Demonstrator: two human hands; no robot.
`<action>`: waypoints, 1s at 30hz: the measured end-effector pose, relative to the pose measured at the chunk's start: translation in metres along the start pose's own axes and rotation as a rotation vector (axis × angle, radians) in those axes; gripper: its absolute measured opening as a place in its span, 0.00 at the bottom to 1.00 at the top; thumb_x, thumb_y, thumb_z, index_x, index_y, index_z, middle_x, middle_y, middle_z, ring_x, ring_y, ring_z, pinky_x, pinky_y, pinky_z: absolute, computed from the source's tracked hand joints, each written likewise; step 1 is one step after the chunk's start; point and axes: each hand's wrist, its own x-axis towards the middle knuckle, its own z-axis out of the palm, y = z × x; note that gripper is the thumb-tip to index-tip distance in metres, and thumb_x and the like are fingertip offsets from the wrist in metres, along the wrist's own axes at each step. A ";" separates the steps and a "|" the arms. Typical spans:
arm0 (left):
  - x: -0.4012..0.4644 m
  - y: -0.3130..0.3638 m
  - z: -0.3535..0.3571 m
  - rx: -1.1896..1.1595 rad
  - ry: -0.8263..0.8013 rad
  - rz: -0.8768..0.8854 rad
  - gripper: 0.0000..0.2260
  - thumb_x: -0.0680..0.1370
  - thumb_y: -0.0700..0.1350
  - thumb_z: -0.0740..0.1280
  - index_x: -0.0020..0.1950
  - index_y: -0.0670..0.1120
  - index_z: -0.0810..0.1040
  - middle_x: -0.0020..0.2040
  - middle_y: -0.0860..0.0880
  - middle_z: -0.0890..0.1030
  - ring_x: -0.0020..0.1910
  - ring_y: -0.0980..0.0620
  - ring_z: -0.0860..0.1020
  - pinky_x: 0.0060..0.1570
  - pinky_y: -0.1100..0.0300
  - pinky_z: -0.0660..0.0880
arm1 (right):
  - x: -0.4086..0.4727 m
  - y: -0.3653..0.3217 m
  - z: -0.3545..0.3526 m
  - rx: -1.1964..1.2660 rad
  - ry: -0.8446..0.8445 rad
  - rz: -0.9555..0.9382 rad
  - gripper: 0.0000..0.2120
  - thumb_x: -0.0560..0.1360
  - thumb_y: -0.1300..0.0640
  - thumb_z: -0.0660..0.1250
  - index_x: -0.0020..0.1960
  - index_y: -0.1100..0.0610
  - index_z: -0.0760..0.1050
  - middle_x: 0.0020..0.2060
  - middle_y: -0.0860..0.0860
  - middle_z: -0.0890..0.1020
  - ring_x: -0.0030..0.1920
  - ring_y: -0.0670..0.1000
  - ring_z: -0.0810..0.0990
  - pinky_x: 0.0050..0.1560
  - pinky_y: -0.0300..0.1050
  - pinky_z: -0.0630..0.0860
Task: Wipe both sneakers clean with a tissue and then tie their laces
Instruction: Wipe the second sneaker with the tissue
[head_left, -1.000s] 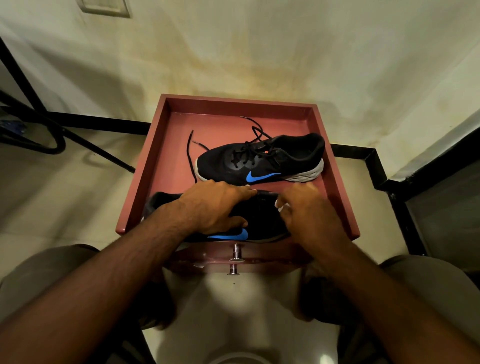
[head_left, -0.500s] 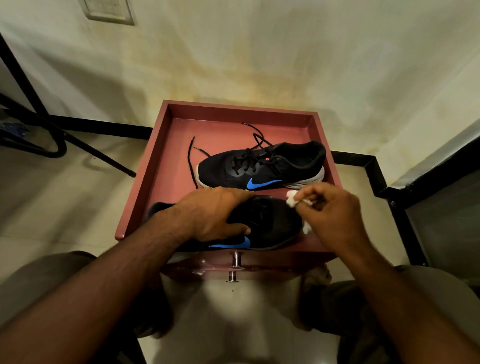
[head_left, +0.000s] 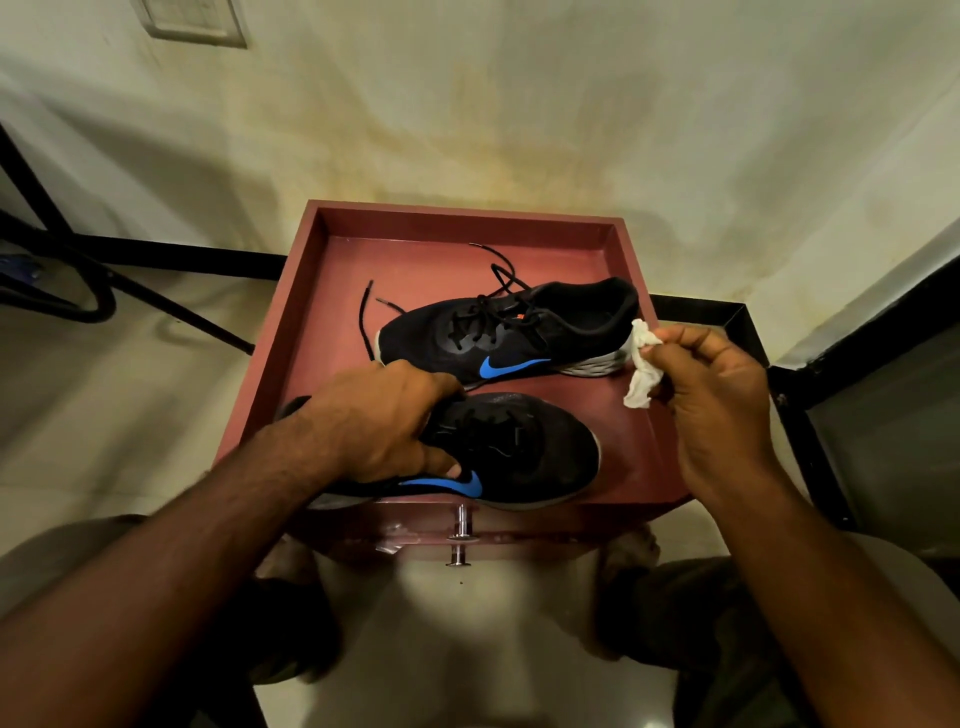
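Observation:
Two black sneakers with blue side marks lie in a red wooden tray (head_left: 291, 312). The near sneaker (head_left: 530, 452) points its toe right; my left hand (head_left: 379, 421) grips it over the laces and heel part, thumb on its side. The far sneaker (head_left: 509, 338) points its toe left, and its black laces (head_left: 498, 275) trail loose over the tray floor. My right hand (head_left: 717, 384) is raised at the tray's right edge, pinching a crumpled white tissue (head_left: 641, 364) beside the far sneaker's heel, clear of the near sneaker.
The tray sits on a red stand with a metal knob (head_left: 460, 540) at its front. A stained pale wall rises behind, with black metal bars (head_left: 156, 296) on the left and a black frame (head_left: 810, 364) on the right. My knees flank the stand below.
My right hand has lifted off the near sneaker and moved right and up with the tissue. My left hand keeps its hold on the near sneaker, whose toe is now uncovered.

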 end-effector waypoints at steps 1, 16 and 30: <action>-0.001 0.001 -0.001 0.016 0.030 0.013 0.29 0.71 0.69 0.72 0.68 0.59 0.74 0.54 0.57 0.83 0.48 0.55 0.81 0.47 0.55 0.80 | 0.000 0.000 0.000 0.000 0.002 -0.005 0.09 0.77 0.64 0.72 0.45 0.51 0.83 0.42 0.48 0.87 0.46 0.52 0.86 0.48 0.46 0.82; -0.004 -0.019 -0.025 -0.445 0.100 -0.067 0.23 0.73 0.59 0.77 0.67 0.58 0.82 0.56 0.64 0.85 0.52 0.66 0.82 0.60 0.59 0.79 | 0.006 0.000 0.003 0.285 0.038 0.130 0.12 0.80 0.69 0.64 0.50 0.58 0.84 0.46 0.55 0.87 0.42 0.50 0.86 0.41 0.37 0.82; -0.010 0.036 0.007 0.135 0.324 0.002 0.17 0.77 0.56 0.71 0.63 0.53 0.76 0.57 0.54 0.80 0.55 0.50 0.79 0.55 0.53 0.78 | 0.003 0.012 0.007 0.094 -0.086 0.078 0.15 0.77 0.65 0.73 0.62 0.57 0.83 0.53 0.54 0.88 0.53 0.54 0.88 0.50 0.45 0.84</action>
